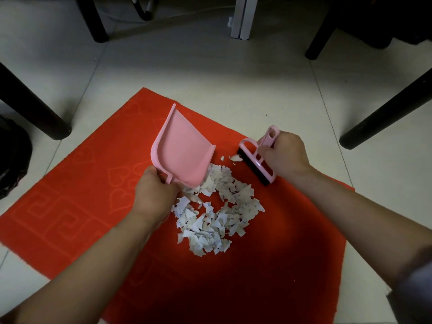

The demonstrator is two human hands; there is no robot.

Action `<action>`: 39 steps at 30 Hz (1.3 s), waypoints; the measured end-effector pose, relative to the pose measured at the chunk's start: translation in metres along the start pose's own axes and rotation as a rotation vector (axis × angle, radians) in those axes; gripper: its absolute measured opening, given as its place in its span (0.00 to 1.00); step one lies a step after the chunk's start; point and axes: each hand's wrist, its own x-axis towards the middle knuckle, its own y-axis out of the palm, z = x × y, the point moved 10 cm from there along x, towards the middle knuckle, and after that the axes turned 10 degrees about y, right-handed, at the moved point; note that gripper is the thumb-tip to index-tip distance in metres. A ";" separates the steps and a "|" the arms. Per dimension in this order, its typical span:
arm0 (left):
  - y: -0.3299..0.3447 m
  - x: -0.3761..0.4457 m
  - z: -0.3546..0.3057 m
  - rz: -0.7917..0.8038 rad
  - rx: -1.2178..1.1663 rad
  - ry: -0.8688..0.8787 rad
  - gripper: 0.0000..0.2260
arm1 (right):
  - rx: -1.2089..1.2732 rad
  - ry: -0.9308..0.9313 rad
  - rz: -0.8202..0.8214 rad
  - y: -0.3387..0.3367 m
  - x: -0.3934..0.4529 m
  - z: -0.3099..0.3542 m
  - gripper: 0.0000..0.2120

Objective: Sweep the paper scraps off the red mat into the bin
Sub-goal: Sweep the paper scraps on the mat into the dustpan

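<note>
Forearms come in from the bottom corners, both over the red mat [77, 206], which is the biggest thing here and sits skewed on pale floor tile [210, 66].

Paper scraps [215, 213]: one loose heap mid-mat, roughly between the two hands, stretched near-to-far. A couple of strays [235, 157] lie apart at the far end, just beside the brush bristles.

Pink dustpan [184, 150]: L hand [155, 190] clenched round its handle. Pan is tilted up, its near corner dipping at the heap's far-left edge; whether it touches the scraps, can't tell. The rest of the lip is off the mat, so it's not flat enough to catch anything yet imo.

Pink hand brush [257, 160]: R hand [286, 155] grasping the handle, black bristle strip down near the mat, long axis running near-to-far along the heap's far-right side.

Key relation: heap sits left of and nearer than the brush, w/ the pan on the opposite side. Next stroke prob goes right-to-left across the heap toward the pan, but the pan lip needs laying flat first, else scraps slide under.

Black bin bag [11, 164] at far left edge, well off the mat, on the L hand's side, so the pan hand is nearer for dumping. Dark furniture legs [32, 106] around the floor.
</note>
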 end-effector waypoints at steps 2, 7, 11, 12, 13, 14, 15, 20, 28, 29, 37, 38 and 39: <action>-0.004 0.003 0.001 -0.017 -0.016 -0.004 0.13 | 0.004 -0.035 0.011 0.007 0.005 0.010 0.10; -0.011 0.009 0.004 -0.051 -0.040 -0.022 0.14 | -0.059 -0.174 0.197 0.047 -0.005 0.032 0.08; -0.017 0.010 0.006 -0.069 -0.035 -0.024 0.14 | -0.083 -0.139 0.264 0.041 -0.002 0.030 0.08; -0.019 0.010 0.006 -0.072 -0.023 -0.020 0.14 | -0.065 -0.126 0.234 0.032 0.001 0.029 0.09; -0.022 0.010 0.006 -0.078 -0.007 -0.019 0.13 | -0.054 -0.127 0.191 0.024 0.004 0.031 0.09; -0.025 0.010 0.006 -0.083 0.001 -0.017 0.13 | -0.050 -0.131 0.146 0.018 0.007 0.033 0.09; -0.027 0.010 0.007 -0.091 -0.001 -0.017 0.13 | -0.053 -0.135 0.106 0.014 0.010 0.035 0.09; -0.033 0.006 0.008 -0.107 -0.032 -0.025 0.13 | -0.049 -0.206 0.100 0.037 0.015 0.053 0.09; -0.044 0.003 0.019 -0.129 -0.073 -0.048 0.14 | -0.052 -0.262 0.352 0.058 -0.006 0.062 0.05; -0.045 0.002 0.021 -0.132 -0.073 -0.052 0.14 | -0.004 -0.231 0.338 0.048 -0.002 0.061 0.05; -0.060 -0.001 0.023 -0.155 -0.032 -0.048 0.13 | 0.015 -0.171 0.058 0.024 0.030 0.071 0.10; -0.059 -0.001 0.023 -0.149 -0.020 -0.048 0.13 | 0.020 -0.161 0.034 0.023 0.035 0.072 0.10; -0.058 0.000 0.024 -0.148 -0.018 -0.046 0.13 | 0.018 -0.149 0.029 0.026 0.039 0.071 0.10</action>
